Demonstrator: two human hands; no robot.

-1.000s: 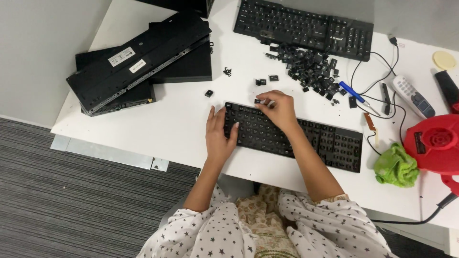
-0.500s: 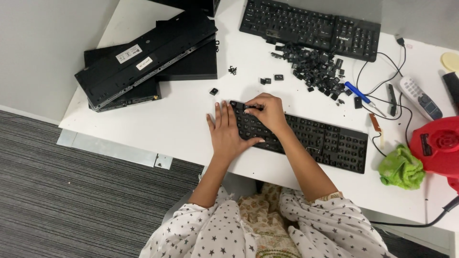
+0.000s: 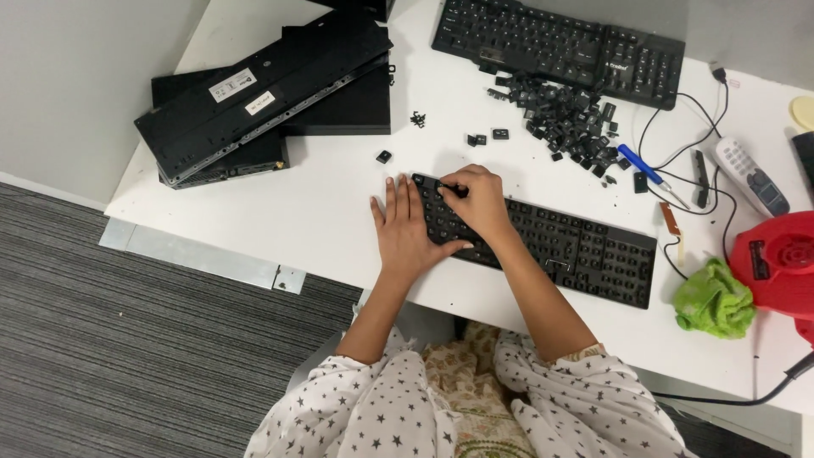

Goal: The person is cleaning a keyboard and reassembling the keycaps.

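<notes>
There, the left hand point(image 3: 405, 227) lay flat and open, fingers spread, its palm resting over the left end of the black keyboard point(image 3: 543, 242) and spilling onto the white table point(image 3: 280, 212). The right hand point(image 3: 479, 199) was curled closed just beside it, fingertips pinched on something small and dark at the keyboard's top left corner; I could not tell what exactly it gripped. The keyboard sat at the near edge of the table, slanting a little, right in front of the person in the star-printed sleeves.

Beyond the hands a few loose black keys point(image 3: 485, 137) lay scattered, one single key point(image 3: 384, 157) off to the left, and farther back a pile of keys point(image 3: 566, 119) was heaped just before a second keyboard point(image 3: 560, 47). To the left, flat black cases point(image 3: 263, 93) were stacked crookedly. To the right lay a blue-handled screwdriver point(image 3: 649, 174), tangled black cables point(image 3: 704, 136), a white remote point(image 3: 750, 176), a green cloth point(image 3: 714, 298) and a red blower point(image 3: 780, 263) at the table's edge.
</notes>
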